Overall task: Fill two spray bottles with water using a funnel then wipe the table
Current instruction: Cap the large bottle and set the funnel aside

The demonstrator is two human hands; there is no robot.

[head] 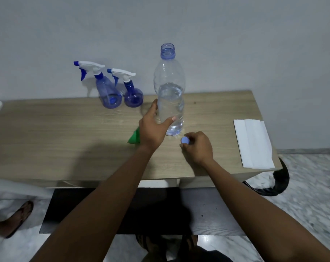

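Behind the left hand (pixel 153 127), a green funnel (pixel 134 138) lies mostly hidden.

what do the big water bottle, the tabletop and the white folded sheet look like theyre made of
Water bottle: clear, thin, glossy plastic; the water inside shows straight through it.
Tabletop: pale matt wood-grain surface, probably laminate board, though solid wood is possible.
White folded sheet: likely matt paper tissue, given crisp fold lines; could be cloth.
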